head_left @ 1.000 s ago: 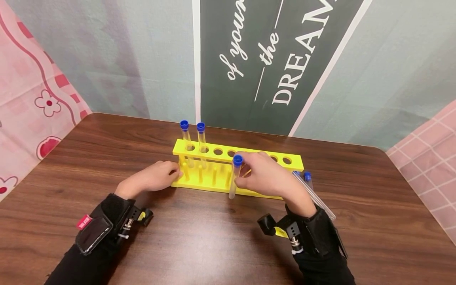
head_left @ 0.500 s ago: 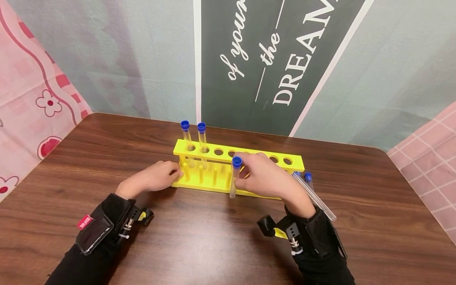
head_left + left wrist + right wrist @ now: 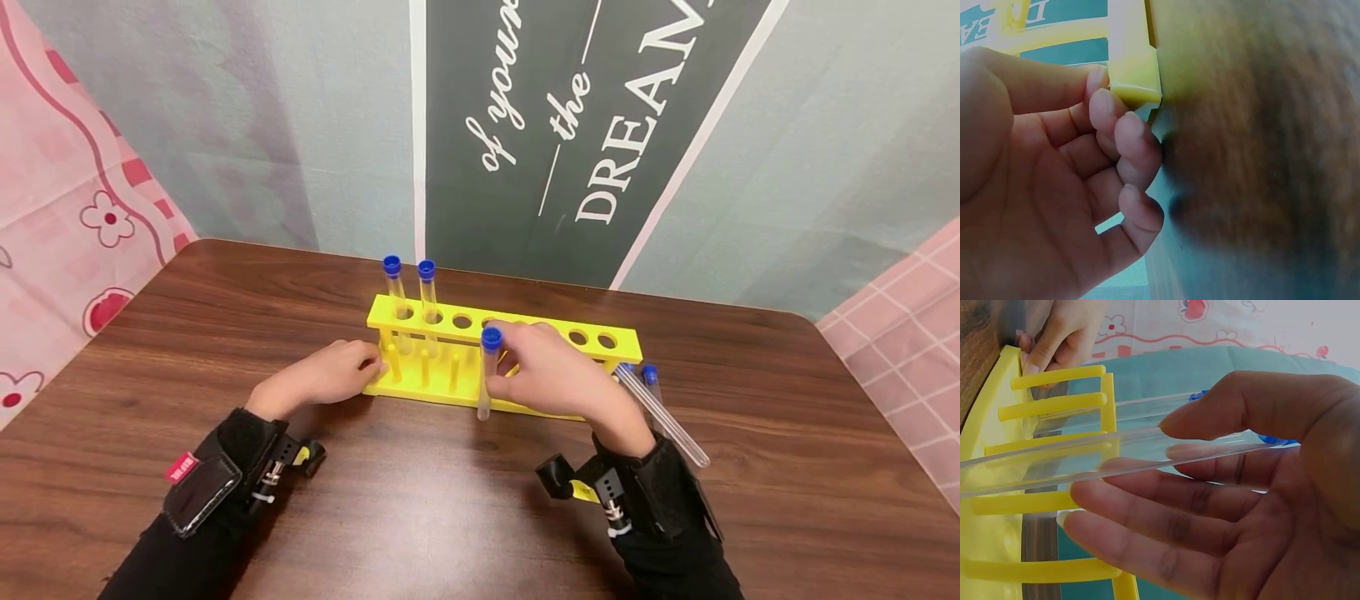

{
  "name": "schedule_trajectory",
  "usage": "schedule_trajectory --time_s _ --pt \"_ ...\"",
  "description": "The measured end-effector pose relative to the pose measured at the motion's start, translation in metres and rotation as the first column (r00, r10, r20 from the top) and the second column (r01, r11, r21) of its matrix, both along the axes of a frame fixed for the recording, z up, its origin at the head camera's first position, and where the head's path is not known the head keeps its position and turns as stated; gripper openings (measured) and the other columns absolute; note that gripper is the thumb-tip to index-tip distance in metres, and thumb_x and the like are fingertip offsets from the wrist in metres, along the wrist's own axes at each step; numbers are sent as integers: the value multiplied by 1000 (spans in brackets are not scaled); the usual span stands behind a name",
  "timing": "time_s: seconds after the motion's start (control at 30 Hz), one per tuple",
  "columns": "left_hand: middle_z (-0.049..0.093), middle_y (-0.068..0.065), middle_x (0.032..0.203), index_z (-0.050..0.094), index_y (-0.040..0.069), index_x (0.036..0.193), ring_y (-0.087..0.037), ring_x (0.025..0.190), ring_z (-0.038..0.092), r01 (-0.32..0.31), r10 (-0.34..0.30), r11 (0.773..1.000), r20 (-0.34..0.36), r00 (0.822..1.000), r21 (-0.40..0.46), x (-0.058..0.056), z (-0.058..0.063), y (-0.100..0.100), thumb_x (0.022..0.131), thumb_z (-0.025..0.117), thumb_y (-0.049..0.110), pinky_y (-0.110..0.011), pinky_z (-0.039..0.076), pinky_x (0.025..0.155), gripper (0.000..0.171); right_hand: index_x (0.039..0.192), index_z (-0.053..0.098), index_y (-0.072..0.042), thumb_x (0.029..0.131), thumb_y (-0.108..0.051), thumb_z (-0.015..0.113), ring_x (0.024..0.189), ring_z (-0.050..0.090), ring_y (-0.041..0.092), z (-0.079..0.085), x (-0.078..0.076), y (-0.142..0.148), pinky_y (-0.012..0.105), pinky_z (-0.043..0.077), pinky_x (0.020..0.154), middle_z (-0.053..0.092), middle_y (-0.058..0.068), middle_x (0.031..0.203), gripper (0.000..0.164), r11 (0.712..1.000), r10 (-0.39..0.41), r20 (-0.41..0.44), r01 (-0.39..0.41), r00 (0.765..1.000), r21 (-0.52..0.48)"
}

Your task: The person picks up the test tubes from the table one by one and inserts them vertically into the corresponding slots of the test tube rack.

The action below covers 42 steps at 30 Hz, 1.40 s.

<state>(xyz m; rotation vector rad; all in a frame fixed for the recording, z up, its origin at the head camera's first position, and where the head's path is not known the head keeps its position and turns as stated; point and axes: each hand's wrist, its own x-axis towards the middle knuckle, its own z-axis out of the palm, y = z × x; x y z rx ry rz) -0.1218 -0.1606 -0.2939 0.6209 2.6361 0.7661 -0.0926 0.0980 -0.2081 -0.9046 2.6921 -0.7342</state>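
Observation:
A yellow test tube rack (image 3: 615, 343) stands on the table, with two blue-capped test tubes (image 3: 428, 292) upright in its leftmost holes. My left hand (image 3: 341, 372) holds the left end of the rack's base (image 3: 1135, 87) between thumb and curled fingers. In front of the rack, my right hand (image 3: 551, 371) pinches a clear test tube (image 3: 486, 379) with a blue cap, nearly upright. The right wrist view shows my thumb on that tube (image 3: 1066, 459), its other fingers stretched out beneath; the tube is in front of the rack's pegs (image 3: 1054, 406).
More blue-capped test tubes lie at the rack's right end, one of them slanting (image 3: 671, 425) toward the front and partly behind my right wrist. The brown wooden table (image 3: 390, 517) ends at fabric hangings behind and at both sides.
My right hand has shifted slightly left along the rack's front with the test tube in it. The left hand stays at the rack's end.

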Motion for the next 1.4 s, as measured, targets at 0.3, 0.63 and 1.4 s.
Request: schedule_trajectory --time_s 0.3,0.63,1.4 --pt "37 -2 60 51 6 74 -14 51 35 -12 12 1000 11 1000 -2 -1 -1 -1 95 46 12 -27 32 53 23 82 52 -4 77 -3 62 77 62 15 3 -4 -4 27 49 70 61 4 82 11 998 34 -2 -34 999 -49" --pt "37 -1 59 48 7 70 -13 52 36 -15 15 1000 5 1000 -13 -1 -1 1 95 45 11 -27 32 54 25 82 53 -5 78 -3 60 76 63 16 7 -9 -10 28 50 70 65 10 93 8 997 48 -40 -50 998 -61" --pt "38 -1 60 49 7 71 -13 53 37 -9 9 1000 -15 1000 -19 0 0 2 95 45 13 -27 32 53 25 78 55 -7 79 -6 62 76 62 17 28 -22 -15 30 47 67 66 2 79 7 999 -17 -10 17 1000 -30"
